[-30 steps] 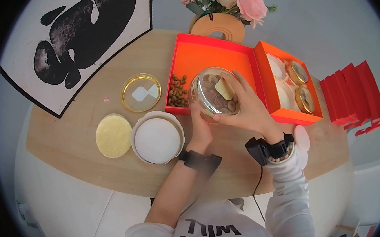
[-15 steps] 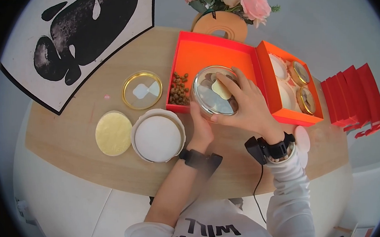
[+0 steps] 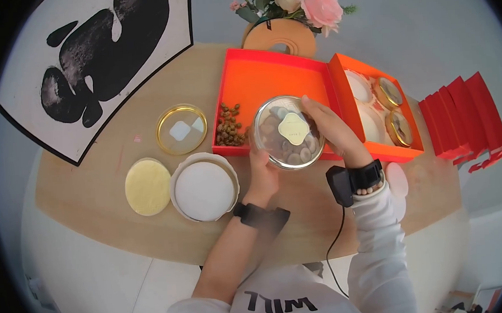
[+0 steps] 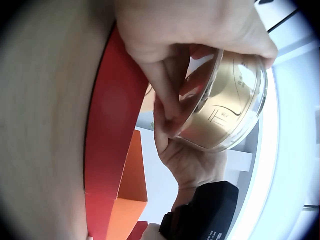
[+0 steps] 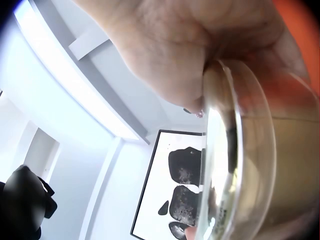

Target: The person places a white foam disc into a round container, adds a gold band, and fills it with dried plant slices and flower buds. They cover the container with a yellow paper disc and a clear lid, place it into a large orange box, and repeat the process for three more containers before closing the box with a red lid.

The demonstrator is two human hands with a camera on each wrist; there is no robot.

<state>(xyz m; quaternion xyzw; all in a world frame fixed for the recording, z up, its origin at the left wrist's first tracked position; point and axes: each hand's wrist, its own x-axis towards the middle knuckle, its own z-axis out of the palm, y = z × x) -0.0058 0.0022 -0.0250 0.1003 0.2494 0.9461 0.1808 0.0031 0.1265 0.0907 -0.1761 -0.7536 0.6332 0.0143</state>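
A clear round jar (image 3: 277, 121) with a silvery rim, a pale yellow label and brown disc-like pieces inside is held between both hands, above the front of a red box. My left hand (image 3: 262, 176) grips its left side, the fingers mostly hidden beneath. Along the right side of the jar, my right hand (image 3: 339, 133) holds it with the fingers by the rim. The left wrist view shows the jar (image 4: 225, 105) on edge, with the left hand (image 4: 195, 25) above it. In the right wrist view, the right hand (image 5: 170, 55) lies against the rim.
The red box (image 3: 280, 73) has several brown balls (image 3: 228, 126) at its left. Right of it, an orange box section (image 3: 372, 142) bears white rounds and gold-rimmed jars. On the left lie a gold-rimmed lid (image 3: 181, 129), yellow disc (image 3: 148, 187) and white container (image 3: 205, 187). Red packets (image 3: 464, 118) stand far right.
The jar has turned so its labelled face shows fully to the head camera. My right hand has slid from over that face to the jar's right side. The left hand keeps its grip.
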